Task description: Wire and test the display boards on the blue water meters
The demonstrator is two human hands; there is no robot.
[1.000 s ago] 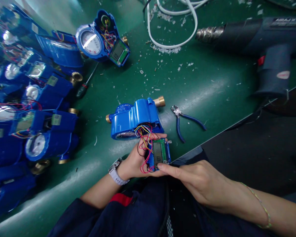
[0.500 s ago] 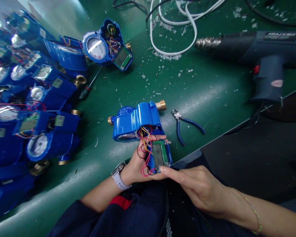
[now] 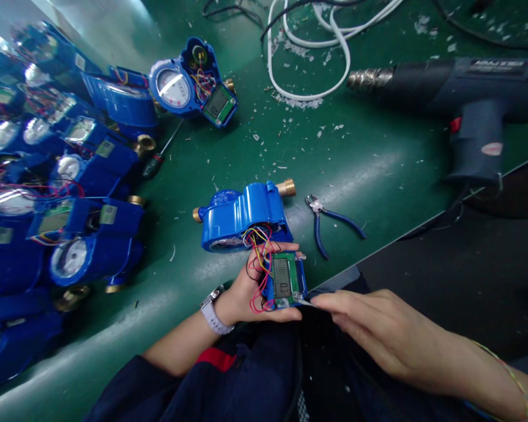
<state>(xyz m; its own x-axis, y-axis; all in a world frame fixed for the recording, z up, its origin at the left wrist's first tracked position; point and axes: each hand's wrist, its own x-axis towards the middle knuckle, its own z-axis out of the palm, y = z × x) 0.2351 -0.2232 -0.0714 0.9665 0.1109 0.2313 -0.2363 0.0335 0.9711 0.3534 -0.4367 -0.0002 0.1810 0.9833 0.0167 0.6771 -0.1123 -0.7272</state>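
My left hand [image 3: 246, 290] is wrapped round a small blue display module [image 3: 285, 281] with a green circuit board and an LCD, held at the table's front edge. Coloured wires [image 3: 257, 249] run from the module up into a blue water meter body [image 3: 242, 215] with brass ends lying on the green mat. My right hand [image 3: 374, 334] is just right of the module, fingers together, its fingertips pinching a thin clear strip [image 3: 305, 303] at the module's lower right corner.
Blue-handled cutters [image 3: 330, 221] lie right of the meter. A dark heat gun [image 3: 457, 99] rests at the upper right, white cable [image 3: 317, 53] behind it. Several blue meters [image 3: 66, 193] crowd the left side, an opened one [image 3: 193, 85] and a screwdriver [image 3: 158, 158] beside them. White scraps litter the mat.
My right hand has slid rightward away from the module's lower edge, drawing a thin clear strip off it. My left hand and the module stay in place.
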